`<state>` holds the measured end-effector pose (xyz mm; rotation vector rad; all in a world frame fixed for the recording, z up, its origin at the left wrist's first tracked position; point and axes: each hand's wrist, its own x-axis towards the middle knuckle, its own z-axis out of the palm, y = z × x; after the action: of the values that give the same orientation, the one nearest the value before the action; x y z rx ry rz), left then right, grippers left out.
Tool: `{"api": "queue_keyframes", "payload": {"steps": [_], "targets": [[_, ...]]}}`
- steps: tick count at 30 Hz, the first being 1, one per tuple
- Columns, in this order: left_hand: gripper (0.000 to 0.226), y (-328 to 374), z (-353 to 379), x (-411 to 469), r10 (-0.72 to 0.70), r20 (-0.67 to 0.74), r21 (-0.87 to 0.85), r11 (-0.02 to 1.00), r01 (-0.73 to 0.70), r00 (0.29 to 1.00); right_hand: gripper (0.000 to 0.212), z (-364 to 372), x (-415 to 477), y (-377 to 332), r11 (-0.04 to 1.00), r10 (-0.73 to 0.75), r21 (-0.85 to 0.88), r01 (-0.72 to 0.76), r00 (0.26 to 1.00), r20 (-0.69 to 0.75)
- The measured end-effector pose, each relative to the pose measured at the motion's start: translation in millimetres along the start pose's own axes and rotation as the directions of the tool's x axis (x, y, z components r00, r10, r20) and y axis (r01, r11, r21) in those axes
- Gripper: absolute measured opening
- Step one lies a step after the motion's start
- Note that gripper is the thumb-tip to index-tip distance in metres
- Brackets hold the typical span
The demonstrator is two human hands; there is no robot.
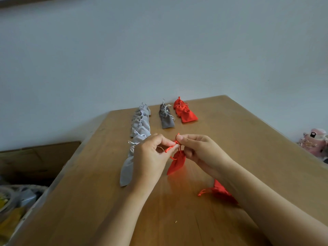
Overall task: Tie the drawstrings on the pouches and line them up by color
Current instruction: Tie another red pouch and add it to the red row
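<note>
A small red pouch (176, 163) hangs above the wooden table (239, 139) between my hands. My left hand (150, 157) pinches one red drawstring (170, 147) at the pouch's neck. My right hand (197, 148) pinches the other string end just to the right, fingertips nearly touching the left ones. Another red pouch (220, 190) lies on the table, partly hidden under my right forearm. Three rows stand further back: light grey pouches (140, 125) on the left, dark grey pouches (166, 116) in the middle, red pouches (184, 111) on the right.
The table's far edge meets a pale wall. A cardboard box (39, 157) and a bin of clutter (16, 201) sit on the floor to the left. A pink plush toy (314, 141) lies beyond the table's right edge.
</note>
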<state>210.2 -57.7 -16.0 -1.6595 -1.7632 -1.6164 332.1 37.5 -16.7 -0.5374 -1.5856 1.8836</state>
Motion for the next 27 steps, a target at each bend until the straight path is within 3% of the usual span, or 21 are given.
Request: {"api": "queue_keyframes", "payload": {"steps": [5, 8, 11, 21, 27], "targets": [[0.008, 3.2, 3.0, 1.0, 0.020, 0.074, -0.143, 0.990, -0.009, 0.997, 0.022, -3.1, 4.9, -6.0, 0.891, 0.158, 0.435, -0.133, 0.987, -0.022], [0.006, 15.5, 5.2, -5.6, -0.053, 0.258, -0.311, 0.941, 0.134, 0.965, 0.025, -22.5, 8.3, -14.3, 0.835, 0.196, 0.539, -0.116, 0.976, -0.093], [0.010, 27.6, 10.4, -10.5, -0.083, 0.429, -0.404, 0.873, 0.273, 0.900, 0.028, -36.4, 9.2, -16.1, 0.868, 0.153, 0.491, -0.070, 0.980, -0.130], [0.006, 24.4, 10.5, -9.6, -0.122, 0.422, -0.397, 0.866, 0.304, 0.898, 0.028, -37.6, 14.6, -6.7, 0.891, 0.127, 0.455, -0.009, 0.965, -0.229], [0.017, 24.3, 10.4, -9.6, -0.161, 0.463, -0.477, 0.784, 0.398, 0.872, 0.022, -39.0, 11.6, -5.3, 0.982, 0.051, 0.191, -0.003, 0.969, -0.244]]}}
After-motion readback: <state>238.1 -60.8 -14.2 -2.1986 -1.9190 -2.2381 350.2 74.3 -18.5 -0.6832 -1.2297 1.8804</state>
